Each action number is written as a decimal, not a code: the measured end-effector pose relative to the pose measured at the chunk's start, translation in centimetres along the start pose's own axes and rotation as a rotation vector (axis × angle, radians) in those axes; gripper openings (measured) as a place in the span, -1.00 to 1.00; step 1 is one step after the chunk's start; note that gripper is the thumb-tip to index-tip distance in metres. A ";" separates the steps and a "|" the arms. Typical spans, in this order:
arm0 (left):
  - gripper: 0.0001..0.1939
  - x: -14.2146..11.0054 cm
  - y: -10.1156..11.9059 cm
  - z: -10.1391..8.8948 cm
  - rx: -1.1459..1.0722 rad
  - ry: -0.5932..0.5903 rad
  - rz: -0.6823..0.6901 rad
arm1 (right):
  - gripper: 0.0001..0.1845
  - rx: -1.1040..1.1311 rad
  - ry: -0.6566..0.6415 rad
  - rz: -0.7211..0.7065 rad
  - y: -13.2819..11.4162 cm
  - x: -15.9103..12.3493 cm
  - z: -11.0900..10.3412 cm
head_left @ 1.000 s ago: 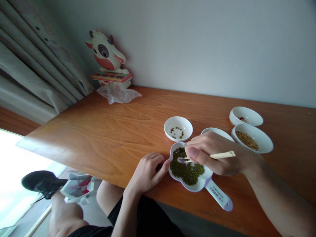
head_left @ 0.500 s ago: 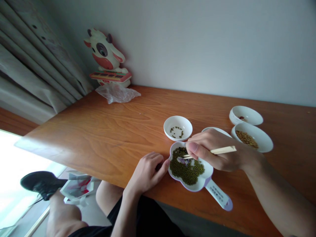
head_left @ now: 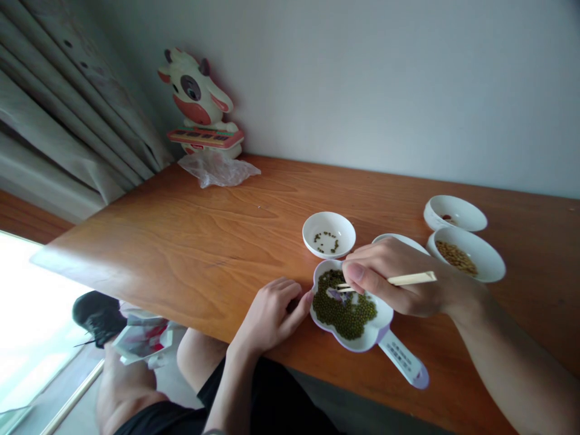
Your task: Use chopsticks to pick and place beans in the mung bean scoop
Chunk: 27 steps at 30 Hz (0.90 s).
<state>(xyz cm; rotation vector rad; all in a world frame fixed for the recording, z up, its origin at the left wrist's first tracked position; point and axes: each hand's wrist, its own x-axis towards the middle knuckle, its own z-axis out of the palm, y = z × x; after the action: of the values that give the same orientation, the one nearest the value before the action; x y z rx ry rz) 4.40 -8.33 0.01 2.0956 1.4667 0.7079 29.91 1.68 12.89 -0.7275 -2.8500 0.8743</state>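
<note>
A flower-shaped white dish with a lilac rim and a handle (head_left: 401, 357) lies near the table's front edge, with many green mung beans (head_left: 348, 317) in it. My right hand (head_left: 394, 278) is closed around a pair of wooden chopsticks (head_left: 412, 278), whose tips reach down among the beans near a bare purple patch of the dish's bottom. My left hand (head_left: 274, 314) rests on the table with loosely curled fingers and the thumb apart, its tip at the dish's left rim. Just behind the dish, a small white bowl (head_left: 329, 249) holds scattered beans.
On the right stand a white bowl (head_left: 492, 266) of tan grains and another bowl (head_left: 473, 219) with a few brown pieces. A further bowl (head_left: 403, 240) is partly hidden behind my right hand. A cow toy keyboard (head_left: 203, 115) and a plastic bag (head_left: 220, 171) are at the back left.
The view has shifted slightly, and the foot at lower left has moved right. Both hands and the chopsticks keep nearly the same place at the dish.
</note>
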 end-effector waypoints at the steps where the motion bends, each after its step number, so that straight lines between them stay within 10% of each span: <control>1: -0.54 0.0 0.0 0.0 0.000 0.000 0.001 | -0.40 0.002 -0.001 -0.004 0.1 -0.1 0.1; 27: -0.53 0.2 0.2 -0.1 0.005 0.017 0.008 | -0.34 0.002 0.004 0.025 -0.5 0.1 -0.5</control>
<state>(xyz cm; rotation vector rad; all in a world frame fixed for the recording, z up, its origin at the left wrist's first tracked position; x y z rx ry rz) 4.53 -8.18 0.25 2.1059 1.4712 0.7269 29.70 1.65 13.59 -0.7652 -2.8428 0.8774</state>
